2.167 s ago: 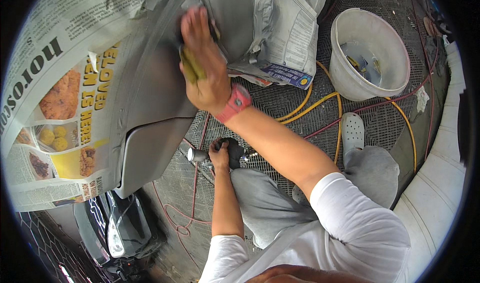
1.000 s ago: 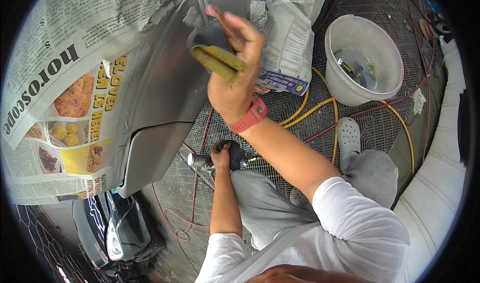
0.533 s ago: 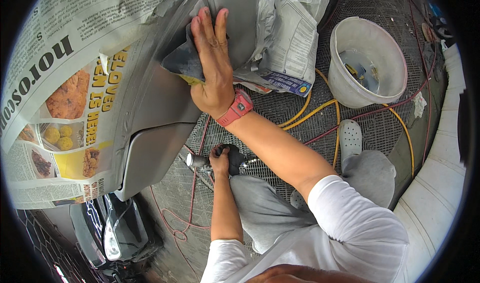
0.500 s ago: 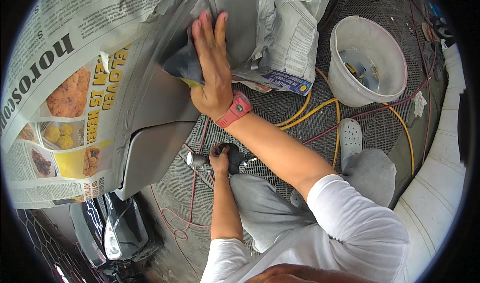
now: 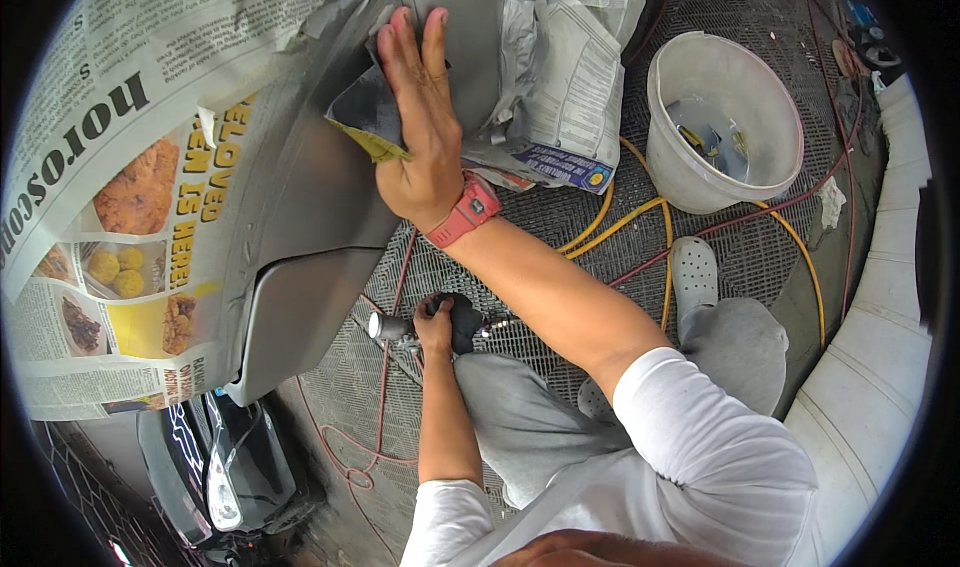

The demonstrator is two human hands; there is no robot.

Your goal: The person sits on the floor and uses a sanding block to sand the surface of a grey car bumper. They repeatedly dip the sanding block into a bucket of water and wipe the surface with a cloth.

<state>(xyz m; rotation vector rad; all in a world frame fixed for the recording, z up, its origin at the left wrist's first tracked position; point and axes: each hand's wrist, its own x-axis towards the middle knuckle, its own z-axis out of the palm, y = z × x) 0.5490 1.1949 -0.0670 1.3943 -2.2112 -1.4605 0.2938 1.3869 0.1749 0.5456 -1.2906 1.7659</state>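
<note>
Grated metal flooring (image 5: pixel 560 217) lies under me, with yellow and red hoses running across it. Nearest to me, below the grey body panel (image 5: pixel 310 207), my left hand (image 5: pixel 435 325) is closed around a dark, round-bodied tool (image 5: pixel 455 322) with a bright nozzle, held low by my knee so it stays out of the way; I cannot tell exactly what kind of tool it is. Against the panel itself, my right hand (image 5: pixel 420 117) is spread flat, fingers together, pressing a folded sheet of dark abrasive paper (image 5: pixel 365 117) with a yellow backing onto the surface, presumably so the pressure stays even. Left of the panel and above it, taped newspaper (image 5: pixel 110 177) covers adjoining areas as masking. Farther right of the panel, a white bucket (image 5: pixel 725 122) stands on the grating, holding water and small items.
</note>
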